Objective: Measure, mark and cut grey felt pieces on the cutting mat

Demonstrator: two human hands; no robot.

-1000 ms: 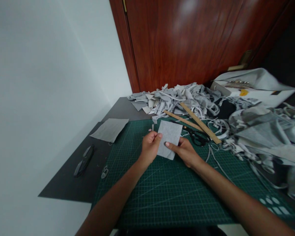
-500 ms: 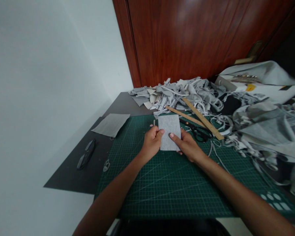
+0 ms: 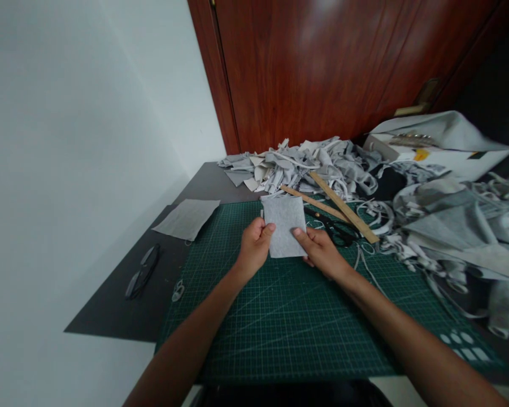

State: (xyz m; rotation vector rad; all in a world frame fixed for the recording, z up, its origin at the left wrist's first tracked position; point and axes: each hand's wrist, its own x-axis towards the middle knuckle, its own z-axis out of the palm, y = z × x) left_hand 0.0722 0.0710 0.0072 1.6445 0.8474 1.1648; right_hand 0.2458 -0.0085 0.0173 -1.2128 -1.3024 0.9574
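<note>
A small rectangular piece of light grey fabric [image 3: 286, 226] is held up over the green cutting mat [image 3: 288, 328]. My left hand [image 3: 254, 243] pinches its left edge, thumb on the front face. On the opposite side my right hand [image 3: 322, 249] grips the lower right edge, also thumb in front; the fingers behind the cloth are mostly hidden. Just beyond my right hand lie black-handled scissors [image 3: 341, 233], partly under a wooden ruler [image 3: 343, 206]. A second wooden strip [image 3: 313, 203] crosses beneath that ruler.
Grey fabric scraps [image 3: 288, 167] heap along the back by the wooden door [image 3: 322, 68]. More cloth [image 3: 453, 226] piles at the right, before a white box [image 3: 444, 158]. Eyeglasses [image 3: 143, 271] and a flat grey fabric sheet [image 3: 188, 219] lie left on the dark table [image 3: 110, 311].
The view has shifted slightly, so most things sit a little further left. Both hands keep hold of the fabric piece, which has tilted slightly.
</note>
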